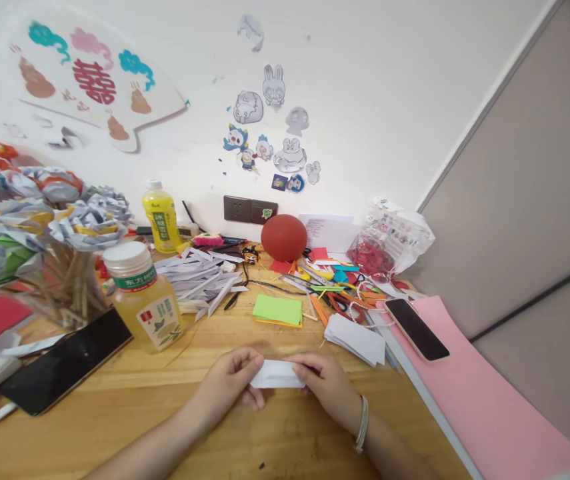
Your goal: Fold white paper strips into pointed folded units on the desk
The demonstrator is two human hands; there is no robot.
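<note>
We see one wooden table [205, 433], cut off at the near border and hidden at the far side by clutter. At the left stands a bunch of paper flowers [87, 227], cropped by the border and overlapping, so we cannot count the blooms. Along the right lie pink sheets [489, 393], whose number we cannot make out. Two forearms, both cut off at the near border, converge toward the middle. At the left, one black device [69, 360] is partly hidden by the nearer of two yellow bottles [147, 300]. Beyond the bottle, white strips [205, 277] overlap past counting. At the near middle we find two hands: the left hand [237, 373] pinches with its thumb on top and fingers curled below, while the right hand [327, 387] pinches the opposite end between thumb and fingers. One phone [417, 328] rests at the right on the pink sheets, and one red ball [285, 238] stands at the far middle. Between the hands, above the near table, we see one folded white paper [277, 374], stretched crosswise; its ends are covered by the thumbs, and its underside is hidden from us.
</note>
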